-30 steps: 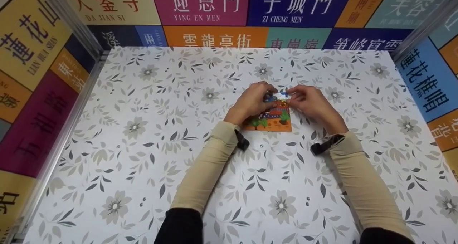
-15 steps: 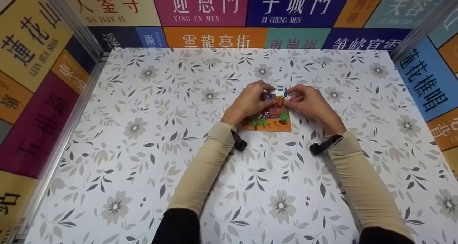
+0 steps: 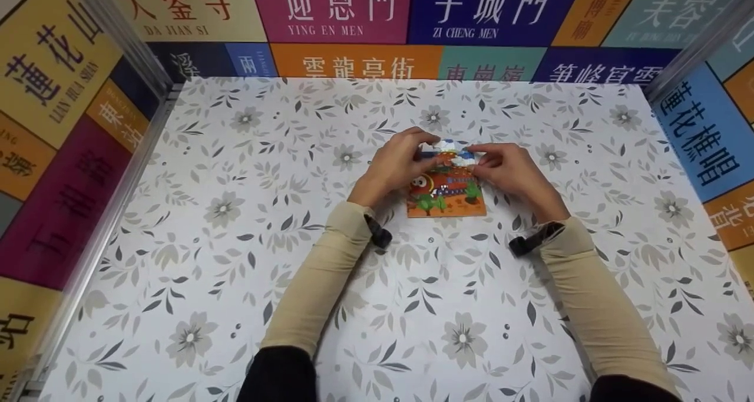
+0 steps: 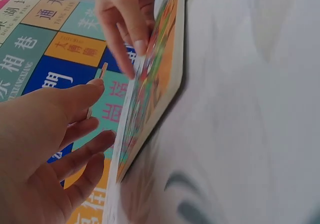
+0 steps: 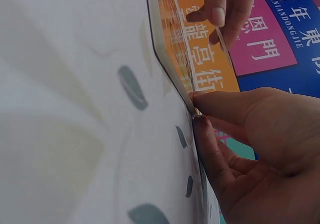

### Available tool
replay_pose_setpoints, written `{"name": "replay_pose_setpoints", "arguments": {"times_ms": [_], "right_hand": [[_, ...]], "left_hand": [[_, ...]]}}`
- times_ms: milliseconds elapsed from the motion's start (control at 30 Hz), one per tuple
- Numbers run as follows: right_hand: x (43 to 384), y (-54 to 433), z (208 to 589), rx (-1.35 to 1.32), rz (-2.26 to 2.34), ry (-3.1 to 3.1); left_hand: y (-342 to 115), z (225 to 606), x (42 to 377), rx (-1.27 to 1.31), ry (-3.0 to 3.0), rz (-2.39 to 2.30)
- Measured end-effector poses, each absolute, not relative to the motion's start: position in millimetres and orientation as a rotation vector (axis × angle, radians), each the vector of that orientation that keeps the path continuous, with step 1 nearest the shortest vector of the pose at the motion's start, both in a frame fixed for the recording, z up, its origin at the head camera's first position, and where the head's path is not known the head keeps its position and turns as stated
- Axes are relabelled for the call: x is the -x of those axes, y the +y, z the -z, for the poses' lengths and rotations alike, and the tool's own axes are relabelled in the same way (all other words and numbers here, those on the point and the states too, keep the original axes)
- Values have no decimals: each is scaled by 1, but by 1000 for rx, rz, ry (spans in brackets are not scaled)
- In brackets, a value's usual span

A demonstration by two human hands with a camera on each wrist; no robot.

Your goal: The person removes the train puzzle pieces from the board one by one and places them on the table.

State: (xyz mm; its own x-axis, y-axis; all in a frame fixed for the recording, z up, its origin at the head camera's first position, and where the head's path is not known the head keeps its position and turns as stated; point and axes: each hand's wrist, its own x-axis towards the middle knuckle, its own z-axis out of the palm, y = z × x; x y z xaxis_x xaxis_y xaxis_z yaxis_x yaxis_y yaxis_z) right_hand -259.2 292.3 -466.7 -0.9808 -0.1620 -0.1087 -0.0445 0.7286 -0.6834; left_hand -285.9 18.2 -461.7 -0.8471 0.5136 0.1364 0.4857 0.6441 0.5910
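A small flat picture puzzle (image 3: pixel 447 204), orange at the bottom with green bushes and a red figure, lies on the table. My left hand (image 3: pixel 396 160) is over its far left side and pinches a thin puzzle piece (image 4: pixel 103 70) between thumb and fingertips, raised off the board. In the head view that piece shows white and blue, partly covered by the fingers. My right hand (image 3: pixel 505 165) is at the far right side of the puzzle. In the right wrist view its thumb and index finger pinch the corner of the board (image 5: pixel 172 67).
A white tablecloth (image 3: pixel 235 272) with grey flowers and leaves covers the table. Upright panels with coloured Chinese lettering (image 3: pixel 336 13) stand behind it and along both sides. A black wrist strap (image 3: pixel 380 237) sits on each sleeve.
My left hand has drawn back to the left and up with the puzzle piece, uncovering more of the picture. The board has shifted slightly right. My right hand has barely moved.
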Motion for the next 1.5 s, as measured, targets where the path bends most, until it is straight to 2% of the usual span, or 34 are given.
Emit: {"name": "replay_pose_setpoints", "arguments": {"times_ms": [333, 767, 1500], "right_hand": [[256, 292, 466, 168, 1153, 2753], [258, 292, 466, 132, 1139, 2747], [257, 291, 465, 119, 1120, 2794]], "left_hand": [[-20, 462, 284, -852, 2881, -985], [-62, 468, 285, -701, 2898, -956], [-62, 476, 286, -747, 2913, -796]]}}
